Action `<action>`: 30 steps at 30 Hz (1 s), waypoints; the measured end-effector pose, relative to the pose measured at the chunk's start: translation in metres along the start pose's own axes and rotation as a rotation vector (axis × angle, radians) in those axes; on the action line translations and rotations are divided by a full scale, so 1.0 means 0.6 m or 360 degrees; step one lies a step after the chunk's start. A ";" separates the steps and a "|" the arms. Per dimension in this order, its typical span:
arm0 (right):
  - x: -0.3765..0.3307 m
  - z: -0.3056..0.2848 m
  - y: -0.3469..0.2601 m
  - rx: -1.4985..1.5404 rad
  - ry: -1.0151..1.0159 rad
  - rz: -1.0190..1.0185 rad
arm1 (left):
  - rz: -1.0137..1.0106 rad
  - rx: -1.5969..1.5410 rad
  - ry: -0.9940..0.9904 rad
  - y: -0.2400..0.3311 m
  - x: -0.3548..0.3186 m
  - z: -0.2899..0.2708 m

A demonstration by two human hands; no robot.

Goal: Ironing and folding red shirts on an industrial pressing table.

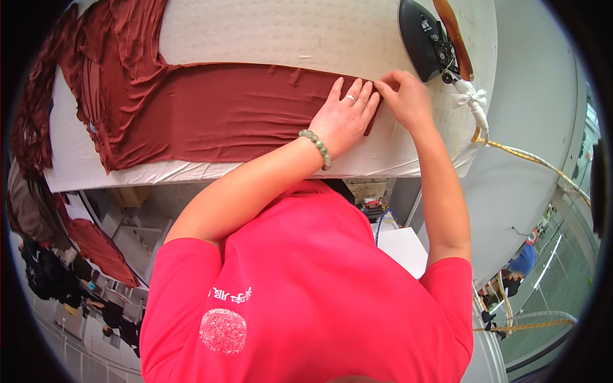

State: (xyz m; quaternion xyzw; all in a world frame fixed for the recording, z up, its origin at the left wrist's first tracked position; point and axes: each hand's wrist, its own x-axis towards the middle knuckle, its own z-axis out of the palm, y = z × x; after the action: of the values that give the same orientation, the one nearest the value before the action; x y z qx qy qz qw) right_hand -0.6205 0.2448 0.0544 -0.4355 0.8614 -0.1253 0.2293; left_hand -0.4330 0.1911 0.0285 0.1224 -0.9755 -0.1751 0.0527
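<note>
A dark red garment [236, 115] of thin, soft cloth lies on the white padded table. One long part of it, a sleeve or a leg, stretches flat to the right; the rest is bunched at the far left. My left hand [343, 119], with a ring and a beaded bracelet, rests spread on the cloth near its right end. At the far corner of that end my right hand [407, 100] has thumb and fingers closed on the edge of the cloth. Just beyond it an iron [424, 41] with a brown handle rests on the table.
The iron's white-wrapped cord [476, 105] and yellowish hose [523, 155] run off to the right. Part of the garment hangs over the left edge of the padded table [223, 32]. More red cloth [99, 249] hangs lower left. Other people are far off at both sides.
</note>
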 end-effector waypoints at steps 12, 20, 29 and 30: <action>0.139 -0.115 -0.015 -0.0422 0.0368 -0.0018 | -0.0226 0.0407 -0.0047 0.060 0.025 0.021; 0.125 -0.085 -0.136 -0.0477 -0.0303 -0.1285 | -0.0264 0.0499 -0.0006 0.083 0.031 0.043; 0.121 -0.101 -0.108 -0.0954 -0.0641 -0.1289 | -0.0223 0.0492 0.0373 -0.061 -0.049 -0.065; 0.113 -0.107 -0.104 -0.0945 -0.0645 -0.1265 | -0.0149 0.0428 0.0652 -0.142 -0.080 -0.082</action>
State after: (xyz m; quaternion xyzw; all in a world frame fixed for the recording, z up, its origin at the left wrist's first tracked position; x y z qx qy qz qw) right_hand -0.6446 0.1543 0.1163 -0.7896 0.5671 0.1333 0.1927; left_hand -0.3606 0.1099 0.0416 0.2063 -0.9522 -0.0175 0.2245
